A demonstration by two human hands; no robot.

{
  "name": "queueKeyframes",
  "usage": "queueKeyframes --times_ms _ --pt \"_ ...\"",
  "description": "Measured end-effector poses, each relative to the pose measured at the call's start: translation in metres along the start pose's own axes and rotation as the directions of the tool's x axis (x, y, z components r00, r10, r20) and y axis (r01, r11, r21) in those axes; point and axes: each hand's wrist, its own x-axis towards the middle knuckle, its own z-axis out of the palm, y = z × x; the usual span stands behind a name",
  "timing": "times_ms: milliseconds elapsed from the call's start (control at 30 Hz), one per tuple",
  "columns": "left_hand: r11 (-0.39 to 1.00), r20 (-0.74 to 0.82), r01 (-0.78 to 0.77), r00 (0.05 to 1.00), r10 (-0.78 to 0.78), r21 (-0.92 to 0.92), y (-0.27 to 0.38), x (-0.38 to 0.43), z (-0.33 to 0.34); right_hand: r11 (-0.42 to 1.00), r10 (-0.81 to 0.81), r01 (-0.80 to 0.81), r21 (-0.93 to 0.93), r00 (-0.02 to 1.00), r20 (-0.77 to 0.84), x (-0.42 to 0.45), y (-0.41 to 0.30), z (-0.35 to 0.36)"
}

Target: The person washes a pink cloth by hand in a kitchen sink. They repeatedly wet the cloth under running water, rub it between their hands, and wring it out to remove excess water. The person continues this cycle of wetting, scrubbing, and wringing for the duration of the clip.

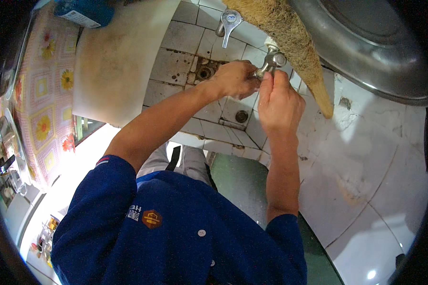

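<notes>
A chrome water tap (273, 60) sticks out from the white tiled wall. My left hand (237, 79) is curled at the end of its spout, fingers bent; what lies inside them is hidden. Close beside it, my right hand (281, 101) pinches a lower metal part of the tap between thumb and fingers, the back of the hand towards the camera. A second chrome tap with a lever handle (231, 21) stands further up the wall. Below the hands lies a stained tiled floor with a dark drain opening (204, 73) and a round drain (241, 116).
A brown, fibrous tapering object (296, 46) hangs beside the tap. A large metal basin (371, 53) is at upper right. To the left are a pale board (110, 64), a flower-patterned cloth (44, 103) and a blue bottle (85, 12). A green panel (239, 181) stands near my legs.
</notes>
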Motion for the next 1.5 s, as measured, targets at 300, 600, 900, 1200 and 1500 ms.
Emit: queueKeyframes --times_ms 300,600,900,1200,1500 --pt "0.994 0.093 -0.061 0.994 0.052 0.091 -0.005 0.029 0.011 0.994 -0.101 0.105 0.026 0.988 -0.117 -0.001 0.013 0.002" --pt "0.976 0.076 -0.096 0.994 0.082 0.195 -0.01 0.051 0.023 0.989 -0.109 0.122 0.078 0.981 -0.159 -0.001 0.022 0.005" --pt "0.944 0.076 -0.143 0.989 0.126 0.297 -0.02 0.04 0.034 0.681 0.362 -0.209 0.702 0.929 -0.074 -0.046 0.033 0.077" --pt "0.97 -0.125 -0.212 0.966 0.226 0.116 -0.085 0.039 0.013 0.82 0.095 -0.221 0.528 0.962 0.255 0.07 0.018 0.151" --pt "0.831 0.0 0.173 0.979 -0.204 -0.529 -0.013 0.015 -0.006 -0.445 0.507 -0.331 0.832 0.673 0.539 -0.022 0.03 0.184"
